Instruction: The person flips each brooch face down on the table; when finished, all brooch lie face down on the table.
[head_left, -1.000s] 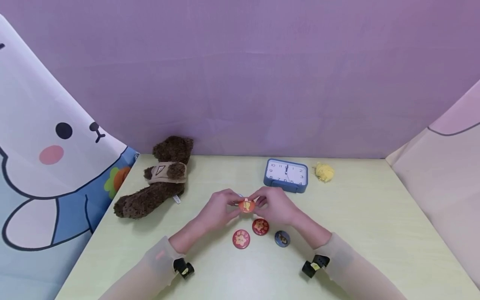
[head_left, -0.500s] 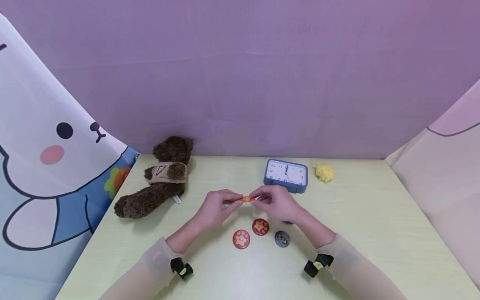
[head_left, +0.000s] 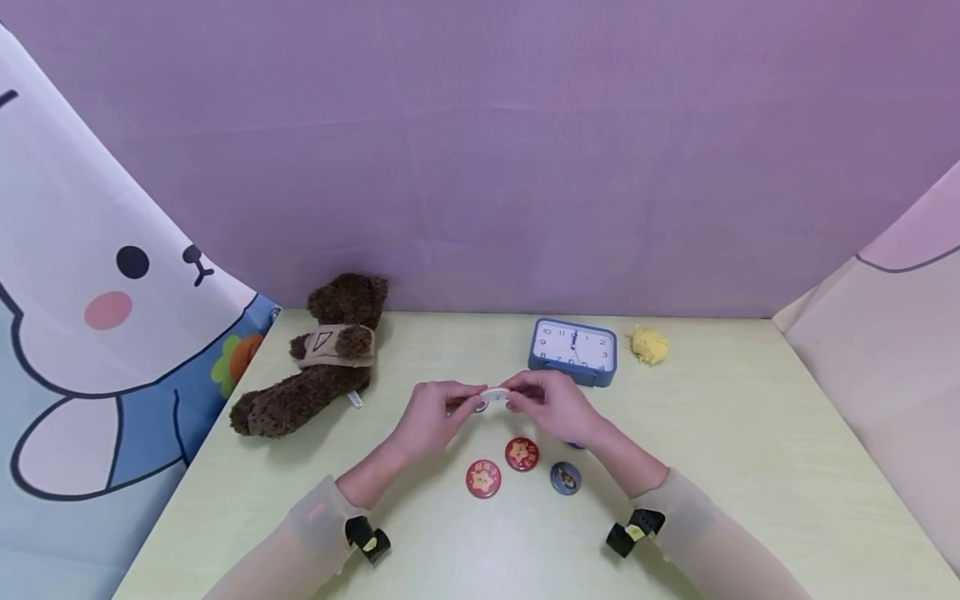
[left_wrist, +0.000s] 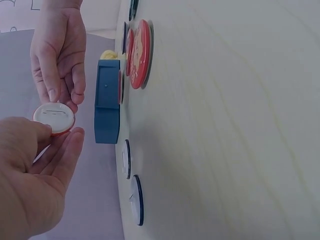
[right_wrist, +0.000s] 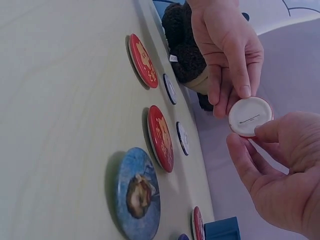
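Note:
A round pin badge (head_left: pixel 494 394) is held above the table between both hands, its white back turned up. In the left wrist view the badge (left_wrist: pixel 54 114) shows a metal pin across that back and a red-orange rim. My left hand (head_left: pixel 433 417) pinches its left edge between thumb and fingers. The right hand (head_left: pixel 557 406) pinches the opposite edge the same way, thumb on the white back in the right wrist view. Below lie a pink-red star badge (head_left: pixel 483 479), a darker red star badge (head_left: pixel 522 454) and a blue badge (head_left: pixel 566 478).
Behind the hands stands a blue clock (head_left: pixel 573 350), with a yellow ball of yarn-like material (head_left: pixel 648 345) to its right. A brown plush toy (head_left: pixel 330 358) lies at the back left. Two pale badges with dark rims, one here (right_wrist: pixel 182 138), lie beyond the red ones.
Between both hands the badge has turned over: its orange printed face showed first, then its edge, and now its white back. The hands have stayed nearly in place.

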